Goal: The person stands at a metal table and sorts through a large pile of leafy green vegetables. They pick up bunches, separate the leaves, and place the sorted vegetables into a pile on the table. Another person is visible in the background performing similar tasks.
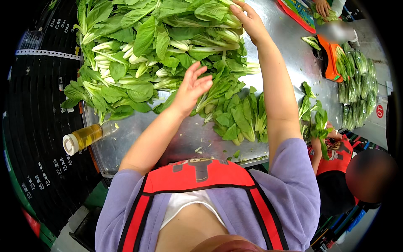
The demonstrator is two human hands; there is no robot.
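A big heap of leafy greens (155, 38) with pale stems covers the far part of the metal table (176, 140). My right hand (252, 26) reaches to the heap's far right side, its fingers stretched over the stem ends there. In front of the heap, my left hand (191, 90) hovers with fingers spread and nothing in it. Just right of that hand lies a row of smaller loose greens (241, 117), leaves pointing various ways. My right forearm hides part of this row.
A bottle of yellow liquid (89, 136) lies at the table's left edge, beside stacked black crates (40, 117). Rightward are an orange tray (332, 59), bagged greens (357, 94) and a co-worker in a red apron (338, 153). Another person's hand (322, 7) shows at the far right.
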